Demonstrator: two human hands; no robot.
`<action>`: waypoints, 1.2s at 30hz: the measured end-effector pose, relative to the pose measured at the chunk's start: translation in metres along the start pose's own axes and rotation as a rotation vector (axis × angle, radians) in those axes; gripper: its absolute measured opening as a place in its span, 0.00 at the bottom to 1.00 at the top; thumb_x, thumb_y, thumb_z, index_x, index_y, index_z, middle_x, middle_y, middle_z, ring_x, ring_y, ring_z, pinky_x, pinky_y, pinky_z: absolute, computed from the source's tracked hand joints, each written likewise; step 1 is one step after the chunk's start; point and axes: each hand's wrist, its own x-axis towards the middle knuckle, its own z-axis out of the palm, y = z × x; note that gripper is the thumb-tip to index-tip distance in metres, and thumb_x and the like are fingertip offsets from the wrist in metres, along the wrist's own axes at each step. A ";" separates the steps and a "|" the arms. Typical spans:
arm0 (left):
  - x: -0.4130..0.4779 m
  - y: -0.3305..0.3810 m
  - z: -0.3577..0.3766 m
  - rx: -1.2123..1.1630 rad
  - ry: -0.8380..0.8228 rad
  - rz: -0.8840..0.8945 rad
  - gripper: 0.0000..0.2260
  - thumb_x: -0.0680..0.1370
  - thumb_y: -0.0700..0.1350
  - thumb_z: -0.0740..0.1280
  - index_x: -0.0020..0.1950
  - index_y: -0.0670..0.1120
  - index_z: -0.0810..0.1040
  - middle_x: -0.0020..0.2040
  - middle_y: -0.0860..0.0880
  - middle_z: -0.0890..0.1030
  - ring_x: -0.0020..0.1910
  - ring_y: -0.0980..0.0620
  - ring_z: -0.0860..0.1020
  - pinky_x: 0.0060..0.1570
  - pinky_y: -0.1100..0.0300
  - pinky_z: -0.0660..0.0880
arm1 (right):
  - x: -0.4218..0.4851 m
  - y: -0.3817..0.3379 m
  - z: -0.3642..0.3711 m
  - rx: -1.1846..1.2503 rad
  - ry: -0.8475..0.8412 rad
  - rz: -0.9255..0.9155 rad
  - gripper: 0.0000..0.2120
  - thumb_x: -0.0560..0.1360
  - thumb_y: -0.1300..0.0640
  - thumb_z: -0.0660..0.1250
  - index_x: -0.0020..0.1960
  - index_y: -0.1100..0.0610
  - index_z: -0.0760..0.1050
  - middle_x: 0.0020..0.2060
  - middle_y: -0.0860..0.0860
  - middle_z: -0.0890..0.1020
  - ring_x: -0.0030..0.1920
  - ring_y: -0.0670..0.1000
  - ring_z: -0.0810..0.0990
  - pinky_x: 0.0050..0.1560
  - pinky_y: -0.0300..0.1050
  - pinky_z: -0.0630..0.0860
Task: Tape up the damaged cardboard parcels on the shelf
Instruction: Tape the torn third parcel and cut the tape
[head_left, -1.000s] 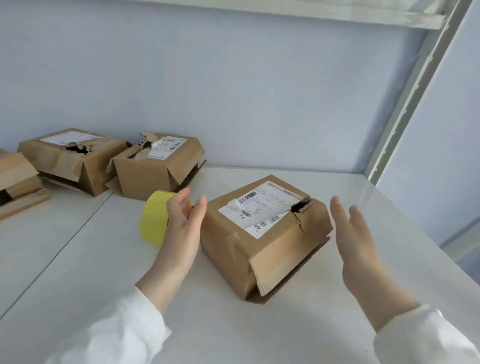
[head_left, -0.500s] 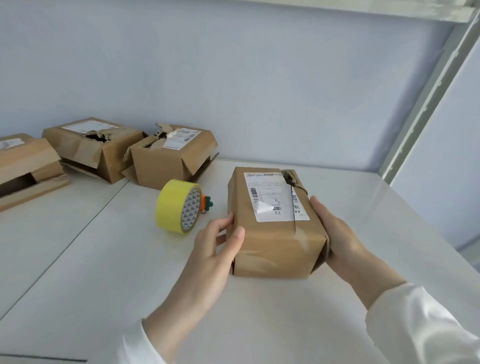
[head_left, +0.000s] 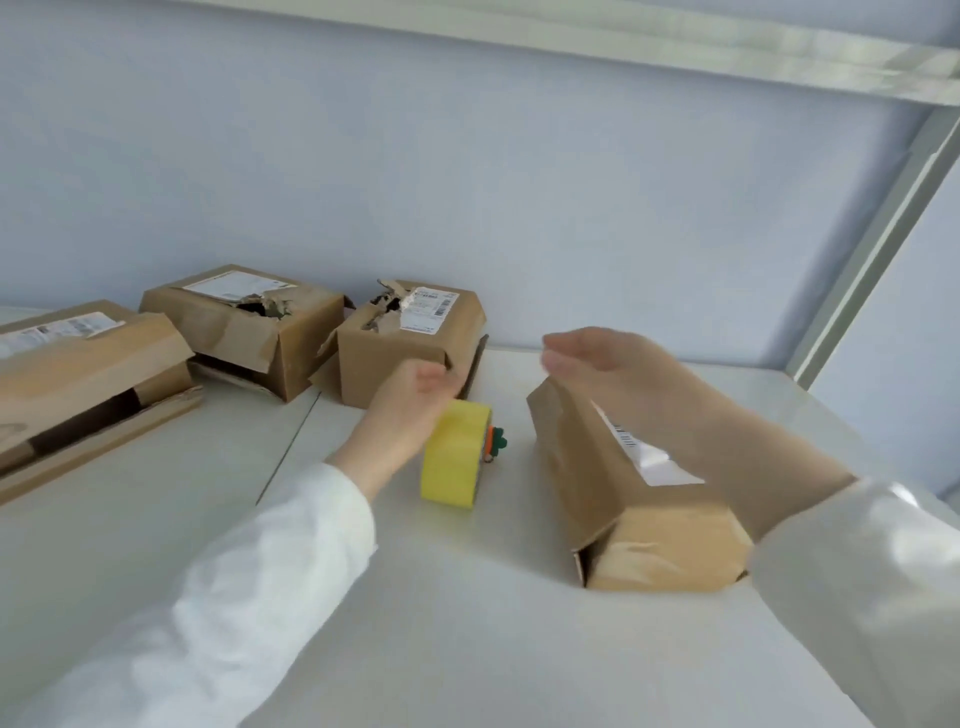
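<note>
Half a second ago I had both hands clamped on the sides of the long brown cardboard parcel with the white shipping label (head_left: 597, 493). Now my left hand (head_left: 410, 410) has let go of it and gone over to the yellow roll of adhesive tape (head_left: 454, 467), which stands on its edge on the white shelf board (head_left: 467, 649). The parcel has swung round, so its crumpled short end points at me. I read this as positioning done and the fetching of tape begun.

My right hand (head_left: 613, 358) lies flat, fingers stretched out, over the parcel's far end at 12 o'clock, steadying it. The left hand is blurred; its fingers reach over the top of the roll, but I cannot tell whether they have closed on it.

The roll's bulk sits at 4 o'clock from the left hand, touching or nearly so. The parcel lies at 3 o'clock from the roll, near but apart. Another torn brown cardboard box (head_left: 410, 353) waits at 12 o'clock behind the left hand.
</note>
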 end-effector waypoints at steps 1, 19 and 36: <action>0.003 -0.007 0.002 0.017 -0.039 -0.028 0.21 0.78 0.57 0.62 0.66 0.45 0.71 0.61 0.50 0.76 0.55 0.55 0.73 0.48 0.62 0.69 | 0.007 -0.008 0.012 -0.073 -0.045 -0.004 0.19 0.79 0.49 0.59 0.69 0.52 0.69 0.64 0.45 0.74 0.62 0.44 0.72 0.57 0.34 0.65; -0.049 -0.034 -0.035 -0.308 -0.333 0.035 0.08 0.77 0.44 0.66 0.55 0.46 0.78 0.51 0.54 0.83 0.49 0.65 0.79 0.45 0.75 0.71 | 0.010 -0.011 0.070 -0.064 -0.127 -0.011 0.15 0.70 0.55 0.73 0.56 0.48 0.78 0.49 0.46 0.82 0.51 0.48 0.80 0.56 0.43 0.76; -0.079 0.106 0.024 -0.272 -0.193 0.519 0.05 0.68 0.50 0.66 0.33 0.53 0.73 0.39 0.55 0.83 0.43 0.54 0.80 0.48 0.58 0.74 | -0.065 -0.006 -0.045 0.150 0.386 -0.221 0.10 0.69 0.57 0.72 0.42 0.48 0.72 0.40 0.43 0.83 0.42 0.41 0.81 0.43 0.32 0.75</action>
